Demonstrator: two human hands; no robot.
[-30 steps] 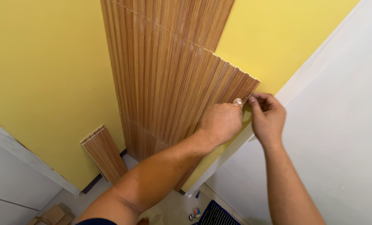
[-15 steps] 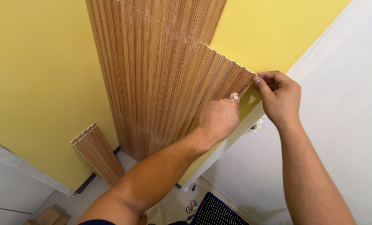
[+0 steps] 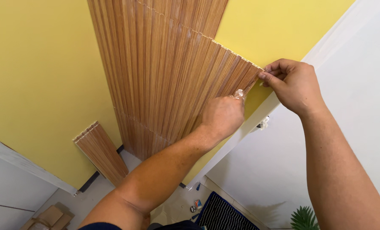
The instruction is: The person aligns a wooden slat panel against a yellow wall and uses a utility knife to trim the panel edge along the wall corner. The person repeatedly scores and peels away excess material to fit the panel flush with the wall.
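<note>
A brown fluted wood-look wall panel (image 3: 173,81) is fixed on the yellow wall (image 3: 41,68). My left hand (image 3: 222,116) is closed on a small clear tube-like thing (image 3: 240,93), its tip against the panel's right edge. My right hand (image 3: 290,85) pinches the panel's upper right corner between thumb and fingers. What exactly the small clear thing is stays unclear.
A short offcut of the same panel (image 3: 101,151) leans on the wall at lower left. White trim (image 3: 258,121) and a white wall (image 3: 351,110) lie to the right. Below are a dark striped mat (image 3: 222,215), cardboard pieces (image 3: 49,217), small items and a green plant (image 3: 304,218).
My right hand has moved from beside the left hand up and right to the panel's corner. The left hand has stayed at the panel's edge. The view has shifted slightly.
</note>
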